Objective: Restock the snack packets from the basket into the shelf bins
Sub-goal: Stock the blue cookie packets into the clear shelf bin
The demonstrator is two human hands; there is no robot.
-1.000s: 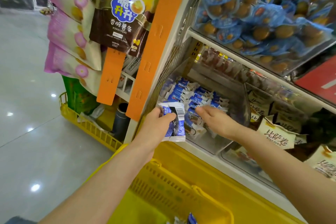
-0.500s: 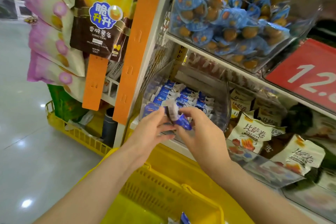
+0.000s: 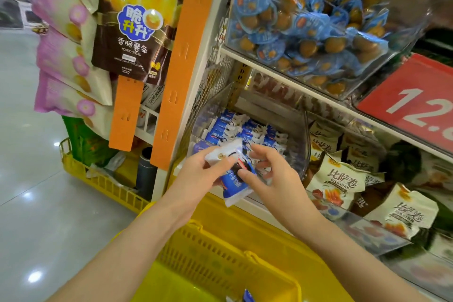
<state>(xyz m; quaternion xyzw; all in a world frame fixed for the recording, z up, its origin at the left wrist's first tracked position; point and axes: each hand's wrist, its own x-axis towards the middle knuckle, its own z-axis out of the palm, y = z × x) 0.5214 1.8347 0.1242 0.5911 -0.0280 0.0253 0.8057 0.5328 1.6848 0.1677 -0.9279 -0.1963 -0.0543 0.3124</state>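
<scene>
The left hand (image 3: 198,175) grips blue-and-white snack packets (image 3: 234,185). The right hand (image 3: 273,180), at its 3 o'clock, pinches them too. The clear bin (image 3: 297,135) sits at 12 o'clock and the yellow basket (image 3: 220,255) at 6.

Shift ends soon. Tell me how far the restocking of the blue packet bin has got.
Done: rows of stocked packets stand in the clear bin. In hand: the left hand grips the held packets before the bin; the right hand pinches one. Left: placing these, plus at least one spare packet visible in the yellow basket; the rest of it is out of view.
</scene>
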